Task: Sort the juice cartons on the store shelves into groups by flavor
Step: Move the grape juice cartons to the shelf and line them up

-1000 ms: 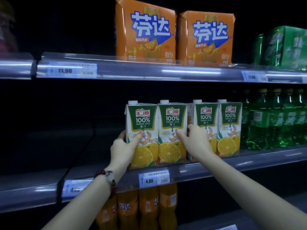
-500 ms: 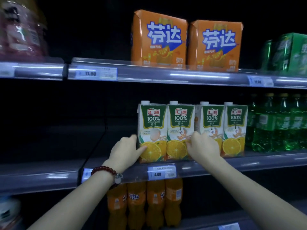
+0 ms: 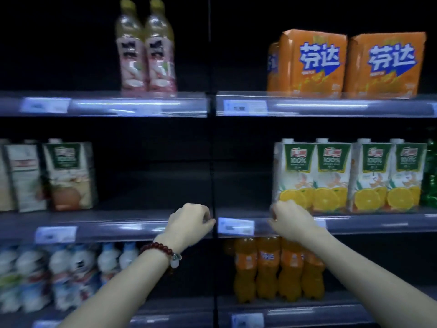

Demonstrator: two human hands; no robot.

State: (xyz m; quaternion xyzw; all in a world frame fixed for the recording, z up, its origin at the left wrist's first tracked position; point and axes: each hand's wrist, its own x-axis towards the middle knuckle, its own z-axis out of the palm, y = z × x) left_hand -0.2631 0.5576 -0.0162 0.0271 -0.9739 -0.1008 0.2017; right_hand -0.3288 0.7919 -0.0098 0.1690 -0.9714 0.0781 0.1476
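Note:
Several orange juice cartons [image 3: 350,176] stand in a row on the middle shelf [image 3: 378,223] at the right. At the far left of that shelf stand other cartons, one with a brownish fruit on it [image 3: 69,175] and a paler one [image 3: 24,176] beside it. My left hand [image 3: 190,221] hovers at the shelf's front edge over the bare middle stretch, fingers curled, holding nothing. My right hand [image 3: 290,217] is just below the leftmost orange carton's bottom corner, fingers curled; I cannot tell whether it touches the carton.
Two pink-labelled bottles [image 3: 147,50] and two orange drink packs [image 3: 345,65] stand on the top shelf. Orange soda bottles [image 3: 276,268] and white-blue bottles [image 3: 66,273] fill the lower shelf. Green bottles [image 3: 430,176] sit at the right edge. A dark upright [image 3: 214,162] divides the bays.
Both hands have come off the orange cartons and dropped to the shelf edge. My view has swung left, bringing the left bay and its cartons into sight.

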